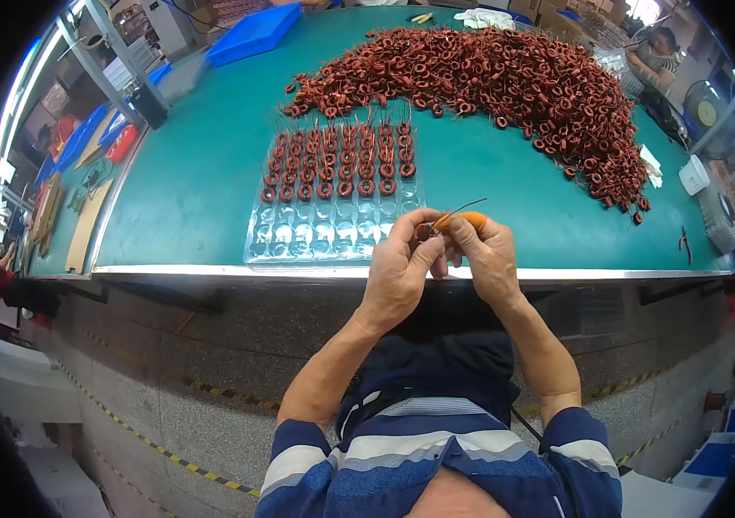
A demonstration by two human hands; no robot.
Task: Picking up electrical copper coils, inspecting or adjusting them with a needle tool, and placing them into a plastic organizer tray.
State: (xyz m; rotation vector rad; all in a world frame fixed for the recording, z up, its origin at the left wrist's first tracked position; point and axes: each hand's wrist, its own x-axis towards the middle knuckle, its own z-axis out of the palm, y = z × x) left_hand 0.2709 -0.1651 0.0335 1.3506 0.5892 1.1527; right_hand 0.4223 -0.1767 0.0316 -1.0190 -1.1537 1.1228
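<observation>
Close to the table's front edge, my left hand (pixel 399 269) is closed on a small copper-wound ring coil (pixel 423 231). My right hand (pixel 491 259) grips an orange-handled tool (pixel 462 219) right beside the coil; the tool's working end is hidden among my fingers. A thin dark wire (pixel 474 206) sticks out up and to the right from between the hands. Left of them lies a clear plastic tray (pixel 285 251) with round pockets. Its far rows hold upright wound coils (pixel 346 162) with leads pointing away, and the near rows show bare pockets.
A large heap of loose coils (pixel 480 78) curves over the far and right part of the green table (pixel 177 190). Pliers (pixel 685 245) lie at the right edge. A blue bin (pixel 255 33) stands far left. Another person (pixel 654 56) sits beyond the heap.
</observation>
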